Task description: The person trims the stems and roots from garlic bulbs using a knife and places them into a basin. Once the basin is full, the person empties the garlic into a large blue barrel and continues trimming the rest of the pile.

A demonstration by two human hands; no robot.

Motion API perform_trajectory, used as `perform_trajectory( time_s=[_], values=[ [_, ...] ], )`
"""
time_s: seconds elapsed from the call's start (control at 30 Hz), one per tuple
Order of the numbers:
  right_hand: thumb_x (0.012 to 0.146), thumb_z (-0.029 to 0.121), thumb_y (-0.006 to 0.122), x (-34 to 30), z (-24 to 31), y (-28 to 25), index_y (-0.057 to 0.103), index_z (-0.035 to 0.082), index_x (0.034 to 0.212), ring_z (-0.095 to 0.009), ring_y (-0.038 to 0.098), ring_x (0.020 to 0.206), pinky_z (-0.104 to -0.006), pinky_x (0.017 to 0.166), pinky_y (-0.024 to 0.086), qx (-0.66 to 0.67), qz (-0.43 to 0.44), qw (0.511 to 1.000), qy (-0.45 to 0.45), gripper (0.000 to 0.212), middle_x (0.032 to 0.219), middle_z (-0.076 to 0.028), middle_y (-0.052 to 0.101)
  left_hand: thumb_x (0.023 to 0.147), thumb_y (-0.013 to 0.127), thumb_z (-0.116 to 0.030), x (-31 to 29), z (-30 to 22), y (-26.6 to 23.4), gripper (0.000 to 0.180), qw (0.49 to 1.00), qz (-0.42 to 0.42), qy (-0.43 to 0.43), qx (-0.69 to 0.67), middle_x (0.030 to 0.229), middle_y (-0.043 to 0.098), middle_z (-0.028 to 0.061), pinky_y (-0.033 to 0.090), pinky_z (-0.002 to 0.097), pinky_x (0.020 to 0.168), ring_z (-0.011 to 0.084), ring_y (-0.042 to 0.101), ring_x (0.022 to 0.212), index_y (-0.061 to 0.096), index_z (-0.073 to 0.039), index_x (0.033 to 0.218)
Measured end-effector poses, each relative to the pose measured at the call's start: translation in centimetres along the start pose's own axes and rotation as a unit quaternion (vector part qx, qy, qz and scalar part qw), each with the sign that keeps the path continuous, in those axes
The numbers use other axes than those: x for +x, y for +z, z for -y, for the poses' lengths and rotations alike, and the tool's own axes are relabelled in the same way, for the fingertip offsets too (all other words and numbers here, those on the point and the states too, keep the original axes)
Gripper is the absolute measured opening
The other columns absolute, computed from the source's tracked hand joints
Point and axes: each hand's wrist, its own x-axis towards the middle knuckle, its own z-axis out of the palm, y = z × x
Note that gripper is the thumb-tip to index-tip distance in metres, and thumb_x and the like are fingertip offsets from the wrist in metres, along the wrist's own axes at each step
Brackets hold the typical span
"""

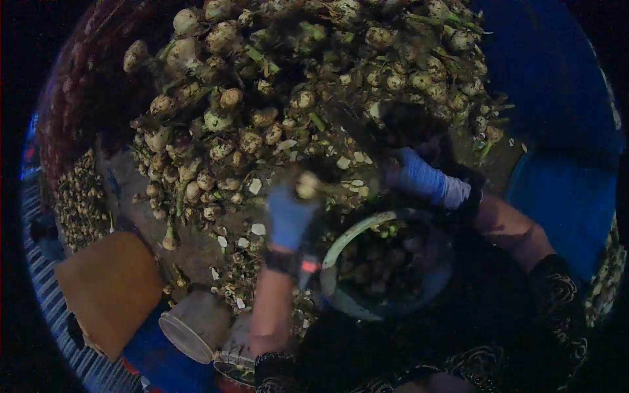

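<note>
My left hand [290,215], in a blue glove and blurred by motion, closes around a pale round bulb [306,185] just left of a bucket. My right hand [422,175], also gloved in blue, is curled beyond the bucket's far right rim. A dark, long shape reaches from its fingers toward the pile; I cannot make out what it is. The pale round bucket [335,257] stands between my forearms with dark roundish pieces inside. Ahead of both hands spreads a large heap of soil-covered bulbs [252,141], some with green stalks.
White cut scraps [258,229] lie around the left hand. At the lower left are a brown board-like piece [114,288] and two translucent plastic tubs [196,326]. Blue sheeting [567,196] lines the right side. Smaller bulbs [84,203] lie at far left.
</note>
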Motion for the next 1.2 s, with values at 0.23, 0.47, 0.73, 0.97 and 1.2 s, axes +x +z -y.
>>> perform_trajectory(
  time_s=[0.23,0.47,0.73,0.97,1.2],
  values=[
    [0.075,0.009,0.068,-1.2,4.7,2.7,0.058,-0.001,0.093,-0.010,0.054,0.049,-0.0244,0.045,0.044,0.163,0.041,0.983,0.072,0.023,0.065,-0.003,0.057,0.060,0.079,-0.019,-4.2,-9.6,2.1,0.069,0.990,-0.060,0.076,-0.105,0.099,0.058,0.0111,0.047,0.0327,0.081,0.0250,0.059,0.088,0.047,0.000,0.119],
    [0.072,0.007,0.071,-1.5,3.7,3.8,0.059,0.000,0.087,-0.011,0.058,0.063,-0.0272,0.052,0.047,0.182,0.061,0.979,0.063,0.020,0.068,-0.001,0.058,0.069,0.070,0.001,-4.3,-9.4,0.9,0.058,0.838,0.017,-0.194,-0.510,0.103,0.059,0.0073,0.049,0.0262,0.078,0.0141,0.057,0.093,0.045,-0.002,0.122],
    [0.068,0.029,0.065,-2.1,6.4,2.0,0.060,0.013,0.077,-0.037,0.059,0.069,-0.0429,0.058,0.048,-0.372,0.135,0.904,-0.161,0.019,0.074,-0.015,0.060,0.076,0.067,-0.014,-7.5,-5.8,-1.2,0.061,0.983,0.109,-0.031,-0.141,0.114,0.054,0.0107,0.038,0.0346,0.093,0.0205,0.049,0.108,0.039,-0.004,0.129],
    [0.069,0.030,0.065,-2.9,6.8,2.3,0.056,0.012,0.072,-0.033,0.057,0.058,-0.0428,0.049,0.044,-0.416,0.110,0.868,-0.247,0.021,0.064,-0.012,0.054,0.079,0.067,-0.023,-8.8,-4.6,0.3,0.064,0.995,0.073,0.074,-0.006,0.123,0.051,0.0128,0.036,0.0373,0.099,0.0225,0.048,0.112,0.036,-0.003,0.131],
    [0.072,0.028,0.062,-2.8,5.2,2.9,0.056,0.011,0.070,-0.032,0.056,0.054,-0.0415,0.045,0.043,-0.411,0.119,0.857,-0.286,0.019,0.062,-0.011,0.055,0.079,0.067,-0.025,-9.6,-4.7,1.4,0.061,0.989,0.043,0.137,0.033,0.123,0.053,0.0118,0.043,0.0353,0.093,0.0209,0.054,0.106,0.039,-0.001,0.128]
  ],
)
